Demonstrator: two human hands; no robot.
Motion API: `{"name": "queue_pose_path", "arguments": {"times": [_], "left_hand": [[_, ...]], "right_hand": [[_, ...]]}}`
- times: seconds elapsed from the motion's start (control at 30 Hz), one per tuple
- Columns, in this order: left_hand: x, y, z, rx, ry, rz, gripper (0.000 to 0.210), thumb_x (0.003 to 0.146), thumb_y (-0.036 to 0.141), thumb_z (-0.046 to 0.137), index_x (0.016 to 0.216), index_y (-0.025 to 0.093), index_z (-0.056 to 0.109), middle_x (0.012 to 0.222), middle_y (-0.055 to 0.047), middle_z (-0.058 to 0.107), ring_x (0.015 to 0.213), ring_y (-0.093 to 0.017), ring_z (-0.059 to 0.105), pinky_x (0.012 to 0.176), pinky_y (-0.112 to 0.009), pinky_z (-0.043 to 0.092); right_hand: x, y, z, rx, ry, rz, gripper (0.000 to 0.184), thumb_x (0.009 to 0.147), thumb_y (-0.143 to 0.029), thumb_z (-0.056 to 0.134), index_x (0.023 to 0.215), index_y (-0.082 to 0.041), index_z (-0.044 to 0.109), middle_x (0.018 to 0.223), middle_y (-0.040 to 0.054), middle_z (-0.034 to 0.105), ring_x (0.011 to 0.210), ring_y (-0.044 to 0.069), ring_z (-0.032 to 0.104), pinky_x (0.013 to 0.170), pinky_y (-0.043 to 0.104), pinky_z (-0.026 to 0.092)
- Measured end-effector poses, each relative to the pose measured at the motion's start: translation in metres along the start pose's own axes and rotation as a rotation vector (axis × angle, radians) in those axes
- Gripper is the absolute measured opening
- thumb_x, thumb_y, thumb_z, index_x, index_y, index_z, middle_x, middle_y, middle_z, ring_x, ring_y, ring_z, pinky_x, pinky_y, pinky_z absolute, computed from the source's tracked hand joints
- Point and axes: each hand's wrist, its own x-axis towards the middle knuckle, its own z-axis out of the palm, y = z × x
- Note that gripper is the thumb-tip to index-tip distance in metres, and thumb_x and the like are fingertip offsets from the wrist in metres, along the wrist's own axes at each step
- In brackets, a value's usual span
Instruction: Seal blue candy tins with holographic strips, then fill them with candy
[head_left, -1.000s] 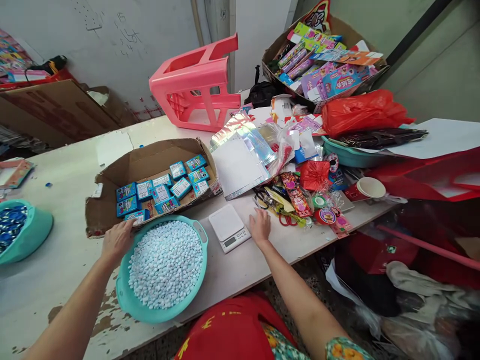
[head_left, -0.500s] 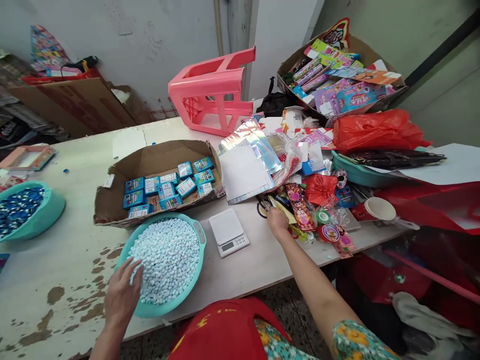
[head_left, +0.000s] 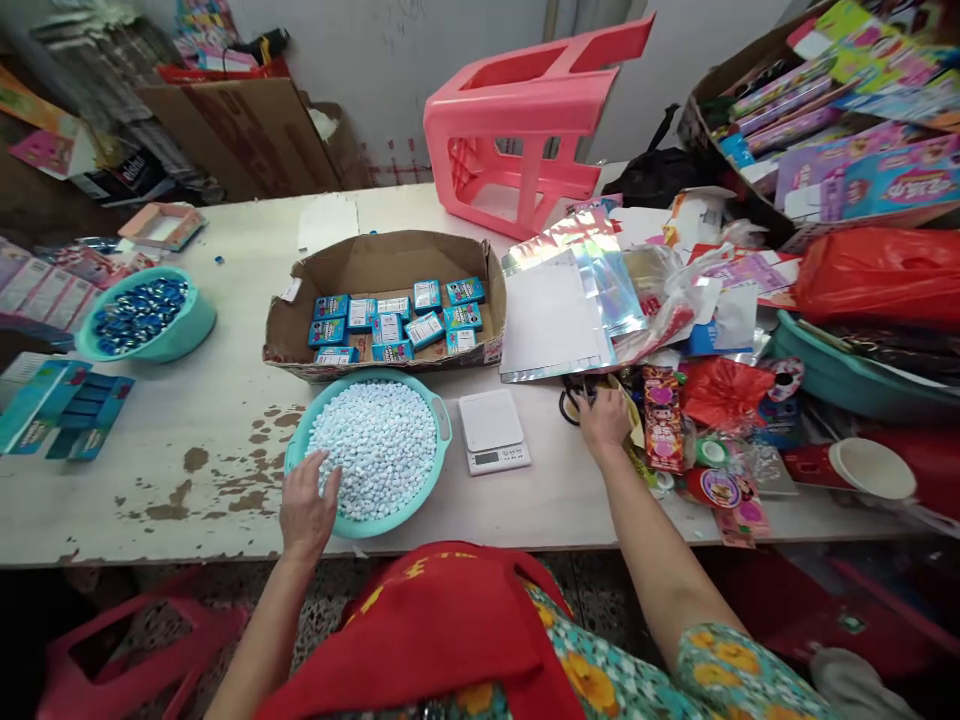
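Observation:
My left hand (head_left: 307,505) rests at the near left rim of a turquoise plastic basin (head_left: 444,420), fingers spread and holding nothing. Small pale-blue and white candy pieces (head_left: 375,450) fill the basin. Over to the right, my right hand (head_left: 604,420) reaches into a pile of packaging, fingers curled at the black-handled scissors (head_left: 568,404); their blades are hidden. Between my hands lies a white digital scale (head_left: 493,425) with a bare platform. Just behind the basin, a low cardboard box (head_left: 300,300) contains several small blue printed boxes (head_left: 425,329).
A second turquoise basin (head_left: 199,325) of blue wrapped sweets stands left, near flat blue packaging (head_left: 71,405). White and silvery sheets (head_left: 551,320) lie right of the box. Behind them is a pink plastic stool (head_left: 517,120) on its side. A paper cup (head_left: 874,468) lies far right.
The camera has turned left, bringing more of the table's left side into view. My left hand stays by the basin rim, and my right hand stays at the scissors.

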Motion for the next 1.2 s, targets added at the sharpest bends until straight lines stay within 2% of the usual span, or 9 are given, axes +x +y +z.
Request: {"name": "queue_pose_path", "arguments": {"times": [0.2, 0.37, 0.53, 0.63, 0.73, 0.8, 0.9, 1.0, 1.2], "left_hand": [[0.010, 0.004, 0.016, -0.061, -0.028, 0.083, 0.040, 0.089, 0.040, 0.045, 0.122, 0.017, 0.052, 0.129, -0.014, 0.052, 0.129, -0.028, 0.038, 0.108, -0.044, 0.029], [0.031, -0.015, 0.013, -0.059, -0.046, 0.088, 0.042, 0.089, 0.041, 0.045, 0.124, 0.018, 0.051, 0.134, -0.014, 0.049, 0.133, -0.029, 0.032, 0.109, -0.046, 0.023], [0.043, -0.062, 0.010, 0.006, 0.106, -0.284, 0.057, 0.088, 0.048, 0.043, 0.133, 0.012, 0.043, 0.140, -0.019, 0.039, 0.135, -0.033, 0.026, 0.109, -0.053, 0.019], [0.042, -0.095, 0.016, -0.188, -0.025, -0.631, 0.064, 0.085, 0.052, 0.042, 0.134, 0.011, 0.042, 0.131, -0.022, 0.048, 0.123, -0.034, 0.044, 0.099, -0.051, 0.036], [0.040, -0.115, 0.026, -0.458, -0.168, -0.829, 0.057, 0.081, 0.054, 0.046, 0.121, 0.015, 0.056, 0.122, -0.018, 0.058, 0.111, -0.032, 0.055, 0.090, -0.045, 0.046], [0.041, -0.120, 0.033, -0.552, -0.160, -0.857, 0.051, 0.078, 0.052, 0.050, 0.109, 0.014, 0.062, 0.116, -0.015, 0.062, 0.108, -0.031, 0.057, 0.087, -0.042, 0.048], [0.043, -0.123, 0.041, -0.647, -0.146, -0.840, 0.050, 0.070, 0.048, 0.055, 0.102, 0.011, 0.064, 0.107, -0.014, 0.066, 0.099, -0.029, 0.060, 0.080, -0.036, 0.050], [0.040, -0.131, 0.042, -0.694, -0.141, -0.821, 0.049, 0.064, 0.047, 0.057, 0.095, 0.009, 0.065, 0.096, -0.012, 0.068, 0.089, -0.025, 0.062, 0.073, -0.032, 0.051], [0.018, -0.156, 0.025, -0.610, -0.147, -0.835, 0.043, 0.066, 0.047, 0.059, 0.094, 0.014, 0.067, 0.092, -0.010, 0.069, 0.083, -0.027, 0.062, 0.070, -0.036, 0.051]], "right_hand": [[-0.059, -0.066, 0.022, 0.318, -0.155, -0.192, 0.047, 0.089, -0.041, 0.046, 0.128, -0.015, 0.049, 0.123, 0.0132, 0.051, 0.111, 0.024, 0.045, 0.094, 0.036, 0.037], [-0.045, -0.132, 0.030, 0.365, -0.338, -0.133, 0.054, 0.087, -0.057, 0.041, 0.132, -0.028, 0.047, 0.141, 0.0093, 0.036, 0.125, 0.030, 0.033, 0.098, 0.047, 0.034], [-0.043, -0.169, 0.042, 0.323, -0.469, -0.016, 0.053, 0.085, -0.065, 0.037, 0.115, -0.030, 0.062, 0.139, 0.0112, 0.035, 0.126, 0.036, 0.031, 0.095, 0.059, 0.031], [-0.070, -0.178, 0.039, 0.303, -0.463, 0.023, 0.054, 0.086, -0.062, 0.037, 0.120, -0.027, 0.059, 0.141, 0.0141, 0.031, 0.127, 0.038, 0.029, 0.093, 0.061, 0.030], [-0.093, -0.188, 0.028, 0.315, -0.312, 0.054, 0.055, 0.088, -0.057, 0.037, 0.125, -0.021, 0.055, 0.143, 0.0178, 0.028, 0.129, 0.039, 0.025, 0.095, 0.060, 0.029], [-0.101, -0.200, 0.019, 0.413, -0.258, -0.005, 0.052, 0.090, -0.053, 0.033, 0.121, -0.018, 0.056, 0.134, 0.0190, 0.041, 0.123, 0.034, 0.036, 0.094, 0.052, 0.033], [-0.108, -0.224, 0.012, 0.543, -0.404, -0.158, 0.043, 0.092, -0.049, 0.032, 0.105, -0.019, 0.060, 0.099, 0.0115, 0.063, 0.093, 0.025, 0.056, 0.078, 0.034, 0.043], [-0.118, -0.240, 0.012, 0.541, -0.491, -0.185, 0.033, 0.092, -0.044, 0.035, 0.097, -0.020, 0.057, 0.081, 0.0058, 0.065, 0.075, 0.022, 0.059, 0.064, 0.028, 0.042], [-0.153, -0.238, 0.010, 0.580, -0.577, -0.224, 0.024, 0.092, -0.040, 0.038, 0.093, -0.021, 0.054, 0.081, 0.0030, 0.065, 0.074, 0.019, 0.059, 0.063, 0.025, 0.042]]}}
